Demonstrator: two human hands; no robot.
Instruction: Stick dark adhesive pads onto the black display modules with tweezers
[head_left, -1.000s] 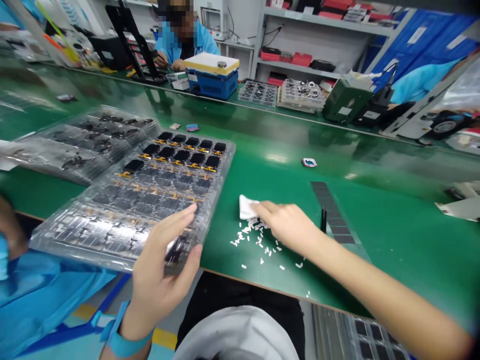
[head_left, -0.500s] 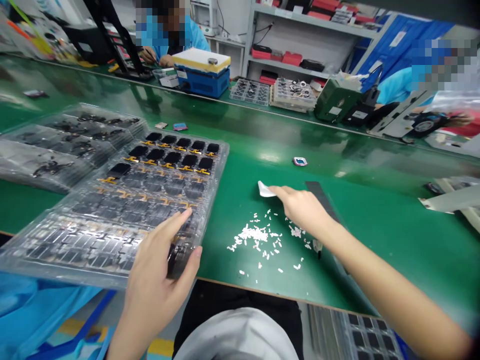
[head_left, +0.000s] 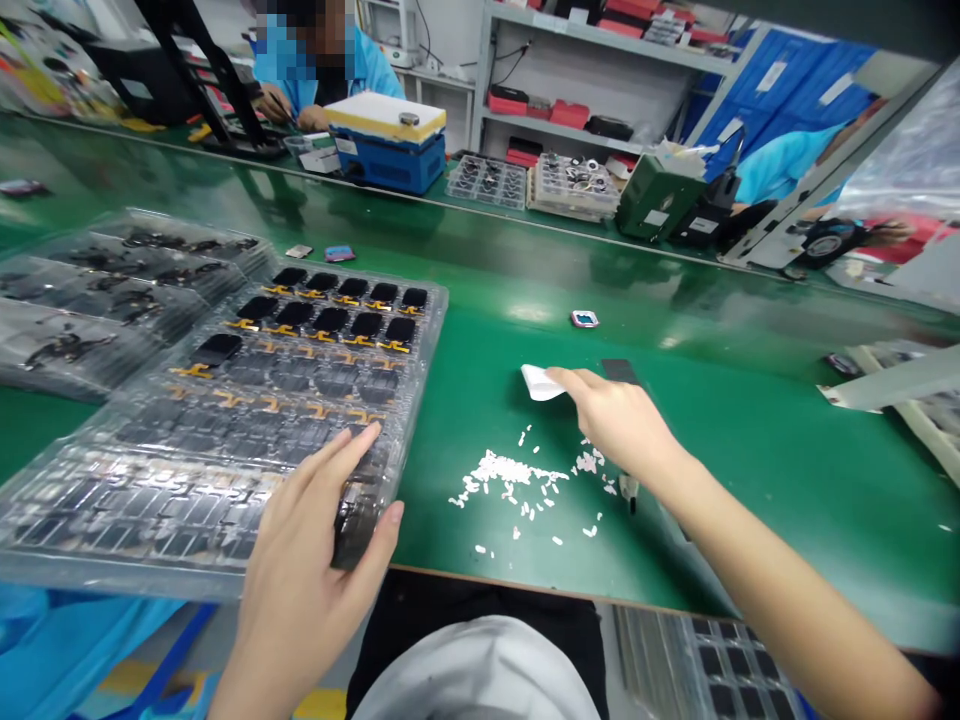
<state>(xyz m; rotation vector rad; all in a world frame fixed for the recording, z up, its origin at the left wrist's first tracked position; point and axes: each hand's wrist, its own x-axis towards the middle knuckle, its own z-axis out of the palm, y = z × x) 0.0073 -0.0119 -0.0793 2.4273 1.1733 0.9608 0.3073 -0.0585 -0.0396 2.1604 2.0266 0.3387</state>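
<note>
My right hand point(head_left: 619, 415) pinches a folded white sheet point(head_left: 541, 384), paper or cloth, over the green table. Below the sheet lies a scatter of small white pieces point(head_left: 506, 470), densest in one heap. A smaller cluster point(head_left: 589, 460) lies under my right wrist. My left hand point(head_left: 315, 550), fingers apart, is at the near right corner of a clear plastic tray point(head_left: 431, 370). Whether it presses on the tray, I cannot tell. Black square screens point(head_left: 330, 322) with orange flex strips fill the tray's far rows. Partly behind my right hand is a dark flat strip point(head_left: 619, 371).
More clear trays point(head_left: 67, 300) with dark cabled parts are stacked at left. A small framed part point(head_left: 585, 319) lies on the table beyond my right hand. A blue box point(head_left: 390, 155) stands across the bench before a co-worker point(head_left: 375, 70). Stacked trays point(head_left: 720, 665) sit below the table edge.
The white sheet in my right hand has shifted slightly right and now shows more of its face. Some loose white pieces near it have moved toward the heap. My left hand stays by the tray.
</note>
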